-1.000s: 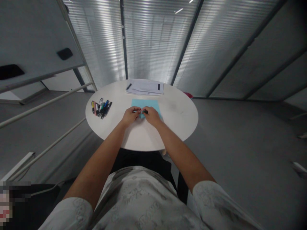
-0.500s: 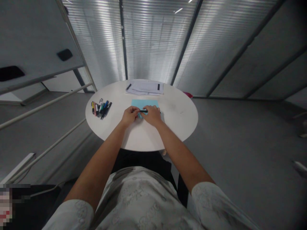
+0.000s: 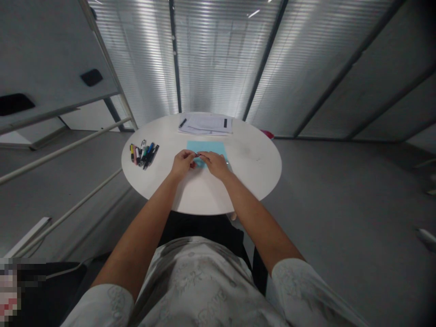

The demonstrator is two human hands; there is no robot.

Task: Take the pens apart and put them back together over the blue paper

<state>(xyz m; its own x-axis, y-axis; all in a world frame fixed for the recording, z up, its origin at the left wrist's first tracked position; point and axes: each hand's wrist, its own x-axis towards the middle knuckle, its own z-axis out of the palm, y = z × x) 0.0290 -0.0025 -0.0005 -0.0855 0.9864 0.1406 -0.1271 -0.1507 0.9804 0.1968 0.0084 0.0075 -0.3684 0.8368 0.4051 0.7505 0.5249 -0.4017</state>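
Note:
My left hand [image 3: 182, 164] and my right hand [image 3: 217, 164] meet over the near part of a light blue sheet of paper [image 3: 207, 145]. Their fingers are closed on a dark pen [image 3: 196, 155], of which only a short piece shows between the fingertips. Most of the pen is hidden by the fingers. A small light end pokes out beside the right hand, and I cannot make out whether it belongs to the pen. The blue sheet lies flat on a round white table [image 3: 254, 177].
To the left lies a heap of several pens and markers [image 3: 145, 153]. White printed papers [image 3: 205, 125] are stacked at the table's far side, with a dark pen [image 3: 183, 123] on them. A white metal frame [image 3: 111, 126] stands left of the table. Blinds cover the glass wall behind.
My hands have come closer together, and the right fingers now cover the stretch of pen that showed between them. The papers and the heap of pens have stayed put.

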